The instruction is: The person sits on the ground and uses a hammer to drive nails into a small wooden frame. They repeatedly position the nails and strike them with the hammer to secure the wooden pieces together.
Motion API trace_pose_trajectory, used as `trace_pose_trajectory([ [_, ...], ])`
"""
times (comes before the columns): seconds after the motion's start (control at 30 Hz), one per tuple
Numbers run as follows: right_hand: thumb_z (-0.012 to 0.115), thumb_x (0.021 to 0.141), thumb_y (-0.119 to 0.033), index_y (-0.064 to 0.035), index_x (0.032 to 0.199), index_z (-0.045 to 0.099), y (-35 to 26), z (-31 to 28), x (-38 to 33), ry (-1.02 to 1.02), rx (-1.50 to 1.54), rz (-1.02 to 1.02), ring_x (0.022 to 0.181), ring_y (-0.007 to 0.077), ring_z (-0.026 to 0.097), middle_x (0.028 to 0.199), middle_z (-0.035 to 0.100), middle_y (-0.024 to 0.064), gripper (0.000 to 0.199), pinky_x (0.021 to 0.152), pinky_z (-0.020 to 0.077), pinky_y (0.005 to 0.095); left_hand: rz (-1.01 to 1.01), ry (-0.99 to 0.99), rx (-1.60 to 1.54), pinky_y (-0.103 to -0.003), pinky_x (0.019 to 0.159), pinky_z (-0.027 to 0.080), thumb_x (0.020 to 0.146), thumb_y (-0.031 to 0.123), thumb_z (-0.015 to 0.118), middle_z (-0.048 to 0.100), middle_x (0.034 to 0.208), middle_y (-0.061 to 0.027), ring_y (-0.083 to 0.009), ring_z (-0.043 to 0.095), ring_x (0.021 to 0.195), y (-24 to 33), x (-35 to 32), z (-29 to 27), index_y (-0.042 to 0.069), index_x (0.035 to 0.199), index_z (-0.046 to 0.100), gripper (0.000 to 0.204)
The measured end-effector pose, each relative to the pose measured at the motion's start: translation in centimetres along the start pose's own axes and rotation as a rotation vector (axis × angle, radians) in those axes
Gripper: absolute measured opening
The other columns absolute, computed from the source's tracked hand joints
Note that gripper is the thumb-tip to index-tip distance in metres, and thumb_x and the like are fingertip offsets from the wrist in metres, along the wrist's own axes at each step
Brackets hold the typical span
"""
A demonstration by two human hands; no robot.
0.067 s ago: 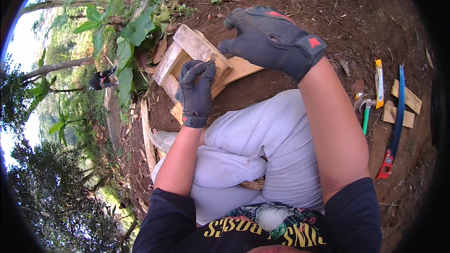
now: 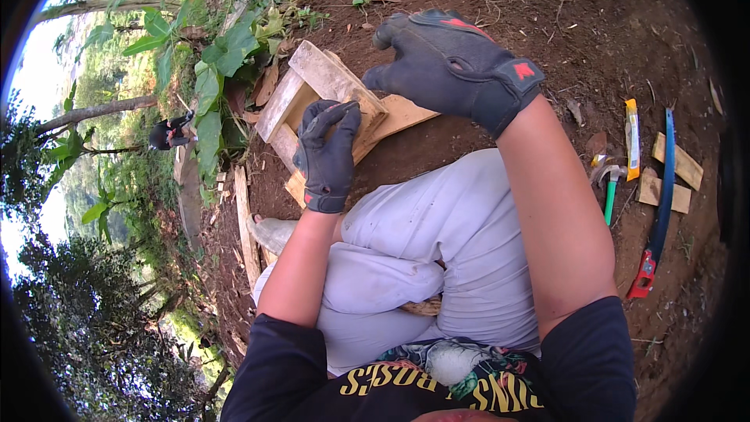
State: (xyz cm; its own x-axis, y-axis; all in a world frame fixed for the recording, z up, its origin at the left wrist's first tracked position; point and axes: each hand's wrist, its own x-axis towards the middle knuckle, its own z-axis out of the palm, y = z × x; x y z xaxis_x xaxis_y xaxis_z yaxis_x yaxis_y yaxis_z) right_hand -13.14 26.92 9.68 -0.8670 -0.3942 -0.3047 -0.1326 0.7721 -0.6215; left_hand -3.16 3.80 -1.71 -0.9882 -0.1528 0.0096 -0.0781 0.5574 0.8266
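The wooden frame [image 2: 332, 74] sits on the brown dirt ground [image 2: 598, 39], close to its left edge, where a leafy plant [image 2: 226, 55] grows. The frame is made of flat boards, and one board [image 2: 412, 115] sticks out toward the right. Both hands wear dark gloves. The left hand [image 2: 328, 160] is at the near side of the frame, its fingers bent and its thumb close to a fingertip, like a pinch. I cannot tell if something tiny is in there. The right hand [image 2: 449, 66] is up by the right end of the frame, with its fingers curled; I cannot tell if it holds anything. The person sits with bent legs in pale pants [image 2: 430, 223]. Toward the right edge of the ground are a hammer [image 2: 609, 202] with a green handle, a yellow packet [image 2: 632, 144], and a saw [image 2: 663, 215] with a red handle. The saw lies across two short bits of wood [image 2: 687, 162].
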Motion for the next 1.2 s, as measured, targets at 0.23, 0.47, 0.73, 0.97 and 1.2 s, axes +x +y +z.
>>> trace_pose_trajectory([
  [0.23, 0.072, 0.090, -0.053, -0.0043, 0.129, 0.073, 0.7, 0.8, 0.3, 0.017, -0.022, -0.070, 0.119, 0.0398, 0.070, 0.124, 0.073, 0.0235, 0.062, 0.103, 0.0549, 0.0469, -0.013, -0.014, 0.060, -0.033, 0.091, 0.054, 0.101, 0.019, 0.076, 0.068, 0.113, -0.0059, -0.0169, 0.065, 0.107, -0.5, -0.2, 0.2, 0.001, 0.111, 0.081, 0.021],
  [0.47, 0.069, 0.089, -0.054, -0.0049, 0.122, 0.076, 1.2, 1.3, 0.5, 0.049, -0.041, -0.117, 0.117, 0.0391, 0.071, 0.123, 0.075, 0.0204, 0.059, 0.104, 0.0552, 0.0489, 0.043, -0.023, 0.071, -0.032, 0.089, 0.055, 0.101, 0.016, 0.076, 0.067, 0.117, -0.0066, -0.0159, 0.065, 0.105, -1.2, -0.2, 0.1, 0.001, 0.114, 0.080, 0.021],
  [0.73, 0.068, 0.090, -0.054, -0.0052, 0.118, 0.077, 0.9, 1.1, 0.5, 0.048, -0.036, -0.130, 0.114, 0.0388, 0.072, 0.119, 0.076, 0.0192, 0.057, 0.102, 0.0563, 0.0481, 0.012, 0.023, 0.141, -0.038, 0.094, 0.053, 0.095, 0.016, 0.080, 0.070, 0.109, -0.0114, -0.0246, 0.067, 0.105, -0.6, -0.2, -0.1, 0.001, 0.105, 0.082, 0.018],
  [0.97, 0.067, 0.091, -0.056, -0.0039, 0.113, 0.078, 0.8, 0.8, 0.2, 0.024, -0.020, -0.127, 0.111, 0.0396, 0.073, 0.116, 0.076, 0.0200, 0.057, 0.099, 0.0568, 0.0487, 0.090, 0.033, 0.118, -0.043, 0.098, 0.051, 0.092, 0.014, 0.082, 0.070, 0.110, -0.0145, -0.0308, 0.067, 0.109, -1.1, -0.2, 0.0, 0.002, 0.103, 0.081, 0.016],
  [1.2, 0.067, 0.090, -0.056, -0.0033, 0.113, 0.077, 1.2, 1.5, 0.5, 0.067, -0.036, -0.147, 0.110, 0.0397, 0.073, 0.116, 0.075, 0.0204, 0.058, 0.097, 0.0574, 0.0491, 0.146, 0.011, 0.166, -0.036, 0.088, 0.056, 0.097, 0.013, 0.078, 0.069, 0.110, -0.0092, -0.0189, 0.067, 0.101, -1.8, 0.0, 0.0, -0.003, 0.109, 0.079, 0.020],
])
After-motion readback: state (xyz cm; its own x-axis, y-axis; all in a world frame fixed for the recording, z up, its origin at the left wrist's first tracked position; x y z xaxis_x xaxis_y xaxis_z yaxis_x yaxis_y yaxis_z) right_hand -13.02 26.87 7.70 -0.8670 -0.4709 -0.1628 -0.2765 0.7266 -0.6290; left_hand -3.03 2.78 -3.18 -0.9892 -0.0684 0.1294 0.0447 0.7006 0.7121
